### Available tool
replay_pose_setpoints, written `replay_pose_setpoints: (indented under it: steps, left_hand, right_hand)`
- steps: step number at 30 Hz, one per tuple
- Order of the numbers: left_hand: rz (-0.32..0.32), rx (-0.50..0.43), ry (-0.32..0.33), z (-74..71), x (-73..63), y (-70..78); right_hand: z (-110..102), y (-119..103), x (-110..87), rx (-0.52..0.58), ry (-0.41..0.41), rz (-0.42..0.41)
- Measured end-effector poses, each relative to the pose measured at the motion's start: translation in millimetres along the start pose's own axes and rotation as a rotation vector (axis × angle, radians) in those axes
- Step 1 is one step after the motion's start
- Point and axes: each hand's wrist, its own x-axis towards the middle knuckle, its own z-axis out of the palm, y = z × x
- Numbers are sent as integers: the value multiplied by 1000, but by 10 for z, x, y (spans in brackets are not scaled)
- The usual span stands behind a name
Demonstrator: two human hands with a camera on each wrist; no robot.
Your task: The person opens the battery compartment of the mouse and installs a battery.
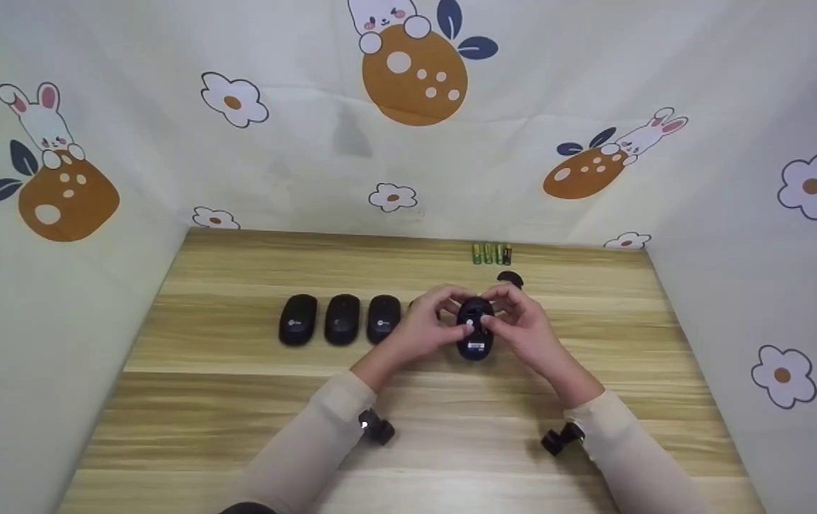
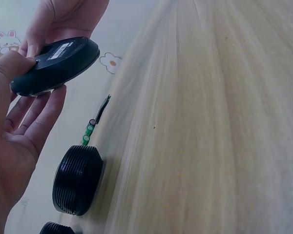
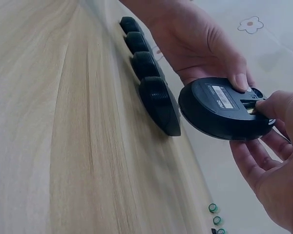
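Cream fabric printed with white rabbits, orange fruits and outlined flowers (image 1: 294, 171) hangs around a pale, wood-grained tabletop (image 1: 444, 442), beyond and to both sides of my hands. Between my left hand (image 1: 428, 327) and my right hand (image 1: 526, 330) I hold a black, oval computer mouse (image 1: 476, 338), its underside turned up and a white printed label (image 3: 222, 97) showing. Both hands grasp it: fingers support it from beneath and around its far end, thumbs rest on the underside. My right thumb presses at an open battery compartment (image 3: 247, 104), where a sliver of gold-coloured battery (image 3: 251, 111) shows; my left thumb lies just beside that opening. To the left of my hands stand four black, rounded mice (image 1: 342, 320) in a row, the nearest one partly hidden behind my left hand. Just beyond my right hand lies a black, curved cover (image 1: 510, 278), and farther out, a row of small green cylindrical batteries (image 1: 489, 253).
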Motion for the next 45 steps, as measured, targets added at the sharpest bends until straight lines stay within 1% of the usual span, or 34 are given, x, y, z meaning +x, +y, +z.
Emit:
replay_pose_setpoints:
  steps: [8, 12, 17, 21, 25, 30, 33, 41, 45]
  left_hand:
    - [7, 4, -3, 4, 5, -10]
    - [5, -5, -3, 4, 2, -15]
    - [-14, -13, -5, -1, 0, -17]
    - [-37, -16, -5, -9, 0, -12]
    - [-50, -29, -3, -20, 6, -9]
    - [-44, -47, 0, -36, 12, -9]
    - [-35, -41, 5, -46, 11, -6]
    - [-29, -29, 11, -59, -4, -22]
    - [-17, -26, 9, -56, 0, -39]
  right_hand:
    - [32, 15, -7, -7, 16, -48]
    - [26, 19, -2, -1, 16, -39]
    - [3, 37, -3, 4, 17, -14]
    - [-9, 35, -21, -7, 1, -10]
    - [-22, 15, -38, -24, -32, -35]
    - [-54, 4, -61, -103, -90, -106]
    - [-71, 20, -73, -152, -138, -143]
    - [-87, 35, -146, -308, -253, -199]
    - [-74, 39, -165, -382, -284, -198]
